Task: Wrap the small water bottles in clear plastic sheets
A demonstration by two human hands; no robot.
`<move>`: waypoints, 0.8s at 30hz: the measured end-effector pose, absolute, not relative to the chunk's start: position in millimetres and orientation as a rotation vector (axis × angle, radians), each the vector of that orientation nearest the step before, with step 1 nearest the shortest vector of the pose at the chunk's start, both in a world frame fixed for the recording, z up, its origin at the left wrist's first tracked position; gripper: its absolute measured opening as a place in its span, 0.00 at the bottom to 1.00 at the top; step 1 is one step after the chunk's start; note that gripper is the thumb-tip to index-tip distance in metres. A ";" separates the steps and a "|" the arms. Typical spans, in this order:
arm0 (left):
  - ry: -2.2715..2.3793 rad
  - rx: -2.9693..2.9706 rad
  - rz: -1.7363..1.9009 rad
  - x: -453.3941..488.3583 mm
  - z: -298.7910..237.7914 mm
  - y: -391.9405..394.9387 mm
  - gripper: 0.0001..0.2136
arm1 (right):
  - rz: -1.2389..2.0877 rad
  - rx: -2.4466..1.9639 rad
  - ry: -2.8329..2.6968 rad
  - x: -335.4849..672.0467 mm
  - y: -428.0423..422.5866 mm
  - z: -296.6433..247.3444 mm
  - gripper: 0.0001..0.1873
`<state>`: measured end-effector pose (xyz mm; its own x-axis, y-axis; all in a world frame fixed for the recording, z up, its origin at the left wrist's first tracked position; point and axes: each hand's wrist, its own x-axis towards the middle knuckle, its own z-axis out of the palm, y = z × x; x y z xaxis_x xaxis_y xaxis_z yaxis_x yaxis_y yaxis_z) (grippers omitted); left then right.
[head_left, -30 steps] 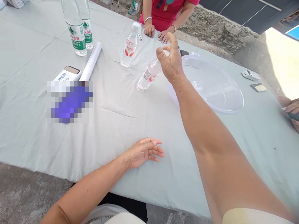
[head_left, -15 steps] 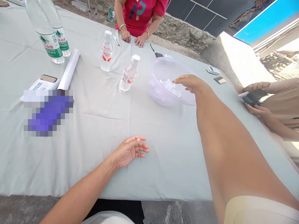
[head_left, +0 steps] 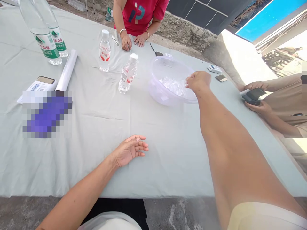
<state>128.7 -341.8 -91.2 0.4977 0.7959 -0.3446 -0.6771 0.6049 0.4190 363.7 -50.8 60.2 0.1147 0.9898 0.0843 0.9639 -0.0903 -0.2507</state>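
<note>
Right hand (head_left: 198,81) curls over the near rim of the clear plastic bowl (head_left: 156,90), toward the table's (head_left: 172,150) far edge, hold unclear; left hand (head_left: 129,150) rests open, empty; a hard pull could tip that light bowl.

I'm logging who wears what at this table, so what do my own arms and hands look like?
Both arms are bare. The left hand and right hand carry no gloves, watch, bracelet or visible rings. A short, pale cream sleeve covers the right upper arm at the picture's bottom edge; no left sleeve is in view.
</note>
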 end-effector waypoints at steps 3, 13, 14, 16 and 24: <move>0.479 0.219 0.964 127.2 -89.9 -341.9 0.16 | 0.018 -1.860 -1.533 348.5 -75.6 83.3 0.18; 0.500 0.120 1.205 104.6 -74.1 -333.4 0.27 | 1.029 -0.888 -1.956 277.1 -280.9 -8.5 0.07; 0.515 0.156 1.220 103.0 -73.7 -333.4 0.26 | 1.152 -0.866 -2.006 276.2 -291.2 -23.0 0.07; 0.579 0.239 1.232 101.5 -74.6 -333.6 0.22 | 1.343 -0.852 -2.021 277.5 -301.5 -46.4 0.08; 0.776 0.285 1.301 106.9 -74.9 -332.9 0.10 | 1.567 -1.151 -1.300 301.2 -291.9 -68.7 0.34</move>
<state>106.9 -332.9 -74.9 0.0628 0.9340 -0.3518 -0.7530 0.2757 0.5975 301.2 -291.9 -68.7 -0.2842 0.9455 -0.1588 -0.0180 -0.1709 -0.9851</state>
